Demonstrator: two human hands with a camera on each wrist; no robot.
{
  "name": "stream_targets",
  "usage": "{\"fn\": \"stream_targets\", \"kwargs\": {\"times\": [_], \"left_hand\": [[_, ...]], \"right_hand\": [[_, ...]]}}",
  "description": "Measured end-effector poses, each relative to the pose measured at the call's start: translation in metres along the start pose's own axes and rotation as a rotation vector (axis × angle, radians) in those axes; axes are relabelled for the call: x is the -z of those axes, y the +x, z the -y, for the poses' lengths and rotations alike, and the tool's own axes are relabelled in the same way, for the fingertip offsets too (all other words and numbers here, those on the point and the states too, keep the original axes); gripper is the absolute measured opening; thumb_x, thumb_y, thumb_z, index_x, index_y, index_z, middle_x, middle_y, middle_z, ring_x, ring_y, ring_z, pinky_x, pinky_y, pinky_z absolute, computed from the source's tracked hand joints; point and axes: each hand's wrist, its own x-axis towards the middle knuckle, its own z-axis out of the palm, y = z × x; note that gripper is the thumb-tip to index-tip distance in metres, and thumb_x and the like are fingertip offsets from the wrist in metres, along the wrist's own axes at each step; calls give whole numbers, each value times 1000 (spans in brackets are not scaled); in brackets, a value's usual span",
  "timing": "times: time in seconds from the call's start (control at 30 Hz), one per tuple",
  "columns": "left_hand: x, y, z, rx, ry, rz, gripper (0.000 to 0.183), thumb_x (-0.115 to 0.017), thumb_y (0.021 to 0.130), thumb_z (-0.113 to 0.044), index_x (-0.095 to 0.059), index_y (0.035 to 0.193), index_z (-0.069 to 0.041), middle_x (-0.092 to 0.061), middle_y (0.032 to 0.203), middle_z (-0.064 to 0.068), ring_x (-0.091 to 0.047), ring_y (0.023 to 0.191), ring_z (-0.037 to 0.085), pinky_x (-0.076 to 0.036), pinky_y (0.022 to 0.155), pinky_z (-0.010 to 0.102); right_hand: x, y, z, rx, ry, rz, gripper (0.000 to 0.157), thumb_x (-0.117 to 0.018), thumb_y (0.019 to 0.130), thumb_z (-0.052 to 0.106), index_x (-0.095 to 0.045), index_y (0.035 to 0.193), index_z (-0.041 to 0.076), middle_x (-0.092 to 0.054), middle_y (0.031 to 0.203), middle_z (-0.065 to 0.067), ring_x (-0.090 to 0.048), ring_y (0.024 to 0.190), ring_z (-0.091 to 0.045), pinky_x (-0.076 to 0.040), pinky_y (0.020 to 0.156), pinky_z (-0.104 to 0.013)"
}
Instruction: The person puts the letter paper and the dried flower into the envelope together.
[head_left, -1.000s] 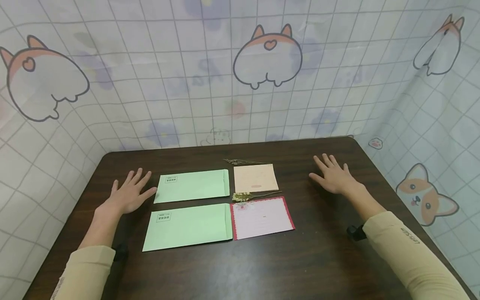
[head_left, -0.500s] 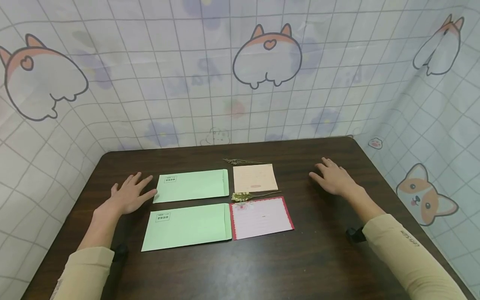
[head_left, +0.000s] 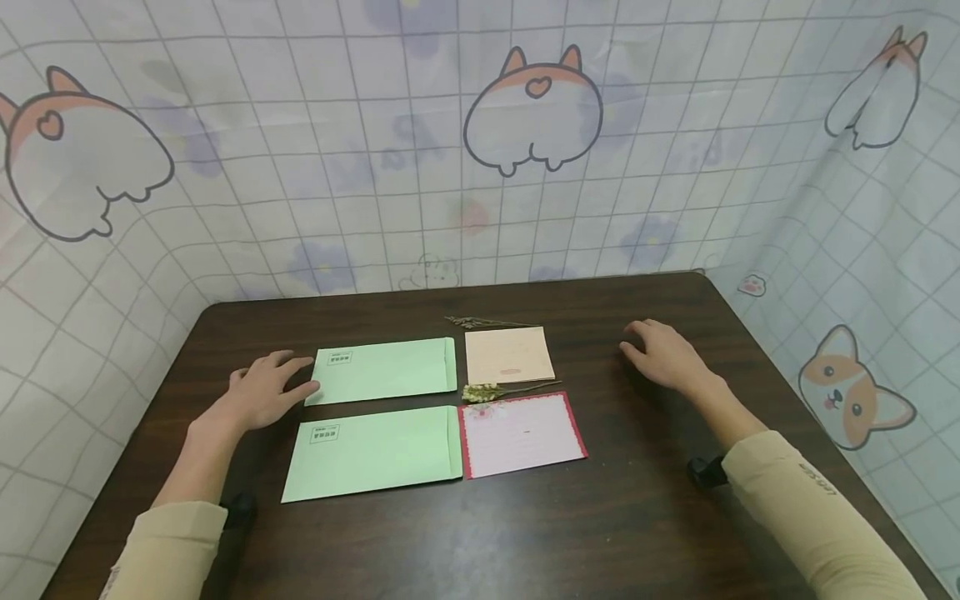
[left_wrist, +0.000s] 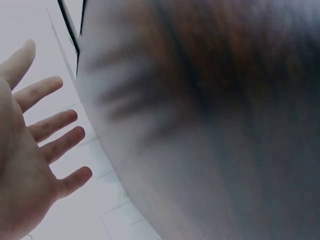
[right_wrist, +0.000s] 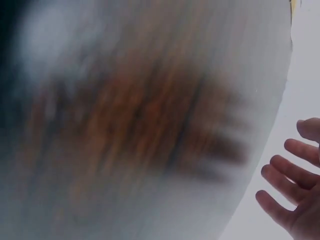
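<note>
Far green env [head_left: 378, 372] & near green env [head_left: 375, 458] flat on worktop [head_left: 525, 542], flaps at R ends; beige card [head_left: 510, 352] & red-edged pink card [head_left: 525, 437] alongside, yellow sprig [head_left: 483, 392] btwn cards, dark sprig [head_left: 471, 322] behind.

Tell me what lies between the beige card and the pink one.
In the head view, a yellow sprig lies between the beige card and the pink card.

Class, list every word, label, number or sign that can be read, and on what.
None reads with certainty.
Two pale green rectangular paper envelopes: boxed print, too small.
Beige fabric sleeves: dark lettering, too blurred.
White gridded wall sheet: purple letter shapes, too faint.
Tan paper card: oval mark, too small.
</note>
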Motion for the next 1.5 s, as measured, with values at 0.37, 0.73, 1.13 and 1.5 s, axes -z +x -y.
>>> {"fn": "stream_targets", "kwargs": {"times": [0.37, 0.73, 1.13, 1.5], "left_hand": [[-1, -5, -19, -66, -15, -25, 65, -56, 105, -46, -47, 152, -2, -36, 152, 32, -34, 137, 55, -25, 101, 79], [-5, -6, -43, -123, -15, -40, 64, -55, 105, -48, -48, 153, -6, -39, 152, 30, -35, 140, 52, -25, 102, 80], [-12, -7, -76, -206, -14, -62, 60, -62, 103, -43, -52, 151, -9, -40, 153, 27, -39, 139, 48, -31, 101, 77], [-23, -6, -96, -249, -21, -25, 61, -61, 102, -48, -53, 151, -12, -44, 151, 24, -42, 137, 46, -33, 104, 71]], "right_hand": [[-6, -1, 6, 34, 124, -6, 33, -60, 104, 17, -63, 126, -7, -67, 117, -24, -65, 105, -39, -52, 89, -57], [-8, -7, 32, 30, 309, -14, 35, -60, 105, 19, -60, 130, -6, -69, 114, -21, -67, 103, -37, -53, 87, -55], [-13, -11, 53, -16, 416, -2, 33, -62, 104, 20, -63, 128, -2, -69, 114, -16, -67, 101, -31, -53, 81, -43], [-20, -14, 75, -25, 574, 75, 32, -63, 104, 16, -62, 129, -4, -69, 112, -17, -69, 94, -31, -60, 75, -39]]}}
